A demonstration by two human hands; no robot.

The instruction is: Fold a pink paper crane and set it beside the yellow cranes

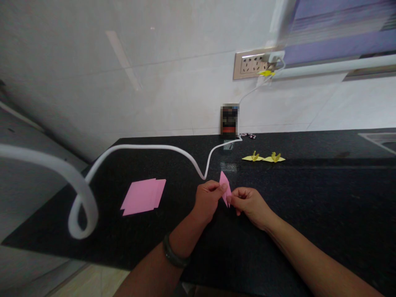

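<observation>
A folded piece of pink origami paper, narrow and pointed at its top, is held upright above the dark countertop. My left hand pinches its middle, with the thumb on the near face. At the paper's lower right edge, my right hand pinches between thumb and forefinger; two thin points show at the bottom there. Flat on the counter to the left lie pink paper sheets, slightly fanned. Two folded yellow paper cranes sit farther back on the right, side by side.
A thick white cable winds across the counter from the left and loops near the front. Against the wall leans a phone with a blurred screen, wired to a socket panel. A beaded string lies beside it.
</observation>
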